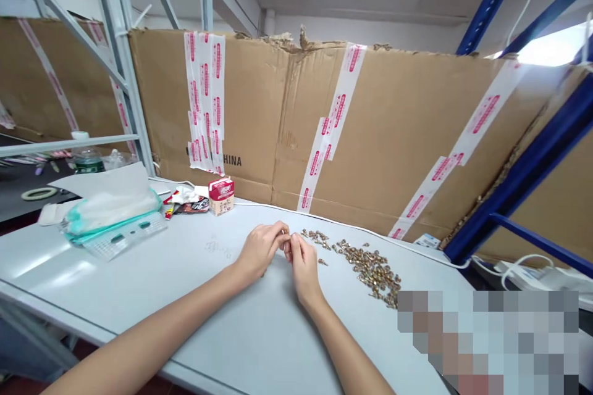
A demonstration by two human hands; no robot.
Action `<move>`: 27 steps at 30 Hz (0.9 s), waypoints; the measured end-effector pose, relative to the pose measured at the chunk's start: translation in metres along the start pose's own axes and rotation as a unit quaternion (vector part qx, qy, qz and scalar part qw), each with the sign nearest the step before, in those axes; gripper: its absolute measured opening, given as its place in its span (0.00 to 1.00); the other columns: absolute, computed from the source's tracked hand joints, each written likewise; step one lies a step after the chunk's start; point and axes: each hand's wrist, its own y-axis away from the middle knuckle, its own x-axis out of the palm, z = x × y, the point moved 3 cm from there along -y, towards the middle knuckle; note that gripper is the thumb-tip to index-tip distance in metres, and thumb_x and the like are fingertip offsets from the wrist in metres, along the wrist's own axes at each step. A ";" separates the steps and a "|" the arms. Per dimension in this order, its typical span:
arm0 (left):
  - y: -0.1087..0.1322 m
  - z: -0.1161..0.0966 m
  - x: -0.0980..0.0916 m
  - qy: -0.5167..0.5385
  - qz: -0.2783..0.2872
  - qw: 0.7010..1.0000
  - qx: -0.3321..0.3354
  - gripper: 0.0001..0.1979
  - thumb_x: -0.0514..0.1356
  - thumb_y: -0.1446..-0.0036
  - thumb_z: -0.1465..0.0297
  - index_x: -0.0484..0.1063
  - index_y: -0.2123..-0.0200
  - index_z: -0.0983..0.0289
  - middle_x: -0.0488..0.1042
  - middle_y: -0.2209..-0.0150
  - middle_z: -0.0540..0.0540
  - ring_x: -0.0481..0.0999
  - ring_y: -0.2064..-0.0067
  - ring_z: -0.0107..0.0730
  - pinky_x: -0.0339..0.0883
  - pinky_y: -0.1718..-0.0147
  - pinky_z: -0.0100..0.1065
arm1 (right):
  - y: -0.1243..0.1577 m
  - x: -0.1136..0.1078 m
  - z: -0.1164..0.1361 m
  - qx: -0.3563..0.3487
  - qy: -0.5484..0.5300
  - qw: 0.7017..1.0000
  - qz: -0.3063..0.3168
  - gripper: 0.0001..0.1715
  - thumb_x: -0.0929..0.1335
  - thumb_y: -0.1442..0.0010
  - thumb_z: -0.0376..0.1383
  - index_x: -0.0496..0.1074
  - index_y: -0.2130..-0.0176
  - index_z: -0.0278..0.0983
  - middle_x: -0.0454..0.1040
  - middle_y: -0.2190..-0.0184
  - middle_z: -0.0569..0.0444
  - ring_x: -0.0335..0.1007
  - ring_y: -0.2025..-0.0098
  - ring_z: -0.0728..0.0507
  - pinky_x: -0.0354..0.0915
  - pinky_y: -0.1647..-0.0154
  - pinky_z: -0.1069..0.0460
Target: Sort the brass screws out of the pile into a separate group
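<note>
L hand n R hand have fingers curled in close, can't tell on what, n metal bits at ~3 o'clock look light, stiff, prob slippery, so grab mid-body imo.

The left hand and right hand are both bare, their slim fingers rounded at the knuckles, and the nails too small to make out clearly. Each runs through a narrow, uncovered wrist into a bare forearm, the left forearm and the right forearm alike slender, smooth in outline and gradually wider away from the wrist. Both are uncovered down to the bottom edge of the head view.
</note>
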 end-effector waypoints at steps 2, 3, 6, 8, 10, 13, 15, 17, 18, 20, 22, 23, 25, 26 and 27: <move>0.000 0.005 0.005 -0.037 0.018 0.999 0.006 0.12 0.44 0.40 0.67 0.65 0.65 0.61 0.71 0.75 0.50 0.69 0.71 0.30 0.56 0.65 0.32 | 0.000 0.002 -0.001 0.016 0.003 1.000 0.013 0.24 0.54 0.39 0.48 0.58 0.78 0.37 0.58 0.82 0.58 0.53 0.79 0.51 0.50 0.76 0.54; 0.000 0.008 0.007 -0.055 0.023 0.998 0.014 0.12 0.44 0.40 0.67 0.64 0.67 0.62 0.71 0.75 0.51 0.69 0.71 0.31 0.55 0.66 0.32 | -0.001 0.002 -0.002 0.032 -0.017 0.999 0.019 0.24 0.54 0.39 0.48 0.59 0.77 0.37 0.58 0.82 0.58 0.52 0.80 0.51 0.50 0.77 0.54; 0.001 0.014 0.012 -0.085 0.029 0.995 0.034 0.12 0.43 0.40 0.67 0.64 0.70 0.62 0.71 0.76 0.52 0.69 0.72 0.31 0.54 0.67 0.32 | -0.005 0.003 -0.003 0.077 -0.102 0.991 0.040 0.22 0.56 0.42 0.51 0.60 0.75 0.37 0.56 0.83 0.60 0.48 0.83 0.52 0.47 0.82 0.55; 0.001 0.015 0.012 -0.086 0.028 0.995 0.037 0.13 0.43 0.39 0.67 0.63 0.71 0.62 0.70 0.76 0.52 0.69 0.72 0.31 0.54 0.68 0.32 | -0.008 0.002 -0.002 0.085 -0.117 0.988 0.059 0.22 0.58 0.43 0.52 0.59 0.75 0.37 0.55 0.84 0.61 0.46 0.83 0.52 0.46 0.83 0.55; 0.001 0.013 0.011 -0.072 0.028 0.996 0.036 0.14 0.42 0.39 0.66 0.62 0.71 0.62 0.70 0.76 0.52 0.68 0.73 0.31 0.54 0.67 0.31 | -0.009 -0.001 -0.001 0.070 -0.096 0.991 0.065 0.23 0.58 0.43 0.51 0.58 0.76 0.37 0.53 0.83 0.61 0.47 0.82 0.52 0.47 0.81 0.55; 0.000 0.009 0.008 -0.014 0.032 0.999 0.019 0.15 0.41 0.39 0.65 0.61 0.72 0.61 0.67 0.79 0.49 0.67 0.75 0.28 0.53 0.67 0.30 | -0.009 -0.006 0.003 0.022 -0.008 0.998 0.062 0.23 0.55 0.40 0.49 0.57 0.77 0.37 0.54 0.82 0.60 0.48 0.79 0.51 0.49 0.78 0.55; 0.000 0.008 0.007 0.047 0.040 0.998 -0.011 0.16 0.41 0.39 0.64 0.61 0.73 0.61 0.64 0.81 0.47 0.64 0.78 0.27 0.52 0.70 0.28 | -0.009 -0.009 0.007 -0.011 0.061 0.996 0.056 0.22 0.54 0.39 0.47 0.57 0.76 0.37 0.55 0.81 0.59 0.50 0.78 0.51 0.50 0.76 0.56; -0.001 0.009 0.008 0.118 0.049 0.991 -0.042 0.18 0.40 0.39 0.61 0.59 0.75 0.62 0.60 0.84 0.46 0.61 0.80 0.26 0.52 0.73 0.27 | -0.009 -0.011 0.011 -0.035 0.115 0.991 0.056 0.20 0.54 0.38 0.46 0.58 0.74 0.37 0.57 0.79 0.59 0.52 0.77 0.51 0.51 0.74 0.56; -0.002 0.010 0.008 0.155 0.053 0.985 -0.054 0.19 0.40 0.39 0.60 0.58 0.77 0.62 0.59 0.84 0.45 0.60 0.80 0.25 0.52 0.74 0.27 | -0.009 -0.012 0.012 -0.045 0.139 0.988 0.059 0.19 0.54 0.38 0.45 0.59 0.73 0.37 0.58 0.79 0.59 0.53 0.76 0.50 0.51 0.73 0.56; -0.003 0.012 0.011 0.237 0.065 0.967 -0.070 0.20 0.41 0.40 0.58 0.56 0.79 0.63 0.57 0.85 0.45 0.58 0.80 0.23 0.52 0.75 0.26 | -0.009 -0.013 0.015 -0.058 0.183 0.979 0.065 0.18 0.54 0.38 0.44 0.61 0.70 0.38 0.61 0.77 0.58 0.56 0.74 0.50 0.52 0.71 0.56; -0.005 0.014 0.015 0.327 0.086 0.938 -0.082 0.20 0.43 0.42 0.57 0.54 0.79 0.64 0.56 0.85 0.45 0.56 0.81 0.21 0.52 0.77 0.26 | -0.010 -0.015 0.017 -0.065 0.225 0.970 0.069 0.17 0.53 0.37 0.43 0.62 0.69 0.38 0.65 0.75 0.57 0.59 0.73 0.49 0.52 0.70 0.55; -0.006 0.016 0.017 0.367 0.098 0.921 -0.089 0.20 0.44 0.42 0.57 0.55 0.79 0.64 0.56 0.84 0.45 0.56 0.81 0.21 0.51 0.78 0.25 | -0.009 -0.016 0.017 -0.068 0.244 0.965 0.069 0.17 0.53 0.37 0.43 0.62 0.68 0.38 0.66 0.74 0.57 0.60 0.72 0.48 0.52 0.69 0.55; -0.007 0.019 0.021 0.422 0.118 0.893 -0.101 0.19 0.46 0.43 0.57 0.57 0.78 0.64 0.57 0.84 0.45 0.56 0.82 0.20 0.51 0.79 0.25 | -0.009 -0.018 0.018 -0.074 0.276 0.956 0.069 0.17 0.52 0.37 0.42 0.63 0.66 0.39 0.68 0.72 0.56 0.62 0.71 0.48 0.52 0.69 0.55; -0.008 0.020 0.023 0.435 0.123 0.886 -0.106 0.18 0.47 0.43 0.57 0.58 0.77 0.65 0.59 0.84 0.45 0.56 0.82 0.19 0.51 0.80 0.25 | -0.009 -0.019 0.019 -0.079 0.294 0.950 0.067 0.17 0.52 0.36 0.42 0.63 0.66 0.39 0.69 0.72 0.56 0.62 0.71 0.48 0.52 0.69 0.55; -0.008 0.022 0.024 0.440 0.126 0.883 -0.108 0.18 0.47 0.44 0.57 0.59 0.76 0.65 0.60 0.84 0.46 0.57 0.82 0.19 0.51 0.80 0.25 | -0.008 -0.019 0.020 -0.085 0.314 0.943 0.064 0.17 0.52 0.36 0.41 0.63 0.66 0.39 0.69 0.72 0.56 0.62 0.71 0.48 0.52 0.70 0.55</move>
